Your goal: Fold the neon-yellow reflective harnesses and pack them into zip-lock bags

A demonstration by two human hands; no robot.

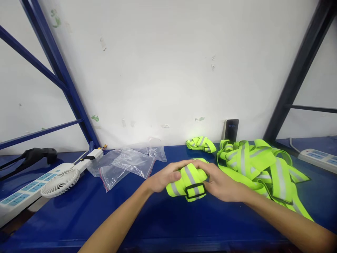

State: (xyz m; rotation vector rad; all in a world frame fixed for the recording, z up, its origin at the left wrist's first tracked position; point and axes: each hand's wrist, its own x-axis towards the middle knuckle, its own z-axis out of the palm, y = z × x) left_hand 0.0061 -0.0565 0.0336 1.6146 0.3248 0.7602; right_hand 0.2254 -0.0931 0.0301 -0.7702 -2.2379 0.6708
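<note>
Between my two hands is a folded bundle of neon yellow reflective strap (pixel 187 181) with grey stripes and a black buckle on its near side. My left hand (pixel 167 175) wraps its left side, thumb in front. On the other side my right hand (pixel 217 181) closes round the bundle, its fingers partly hidden behind it. A second small folded strap (pixel 201 144) lies behind, close to the wall. To the right spreads a loose pile of the same straps (pixel 263 165), partly behind my right forearm.
Clear zip bags (pixel 131 161) lie left of centre on the blue table (pixel 158 225). Further left are a white handheld fan (pixel 60 182), a power strip (pixel 31 186) and a black object (pixel 39 156). A phone (pixel 231 130) leans on the wall; another power strip (pixel 319 158) is at right.
</note>
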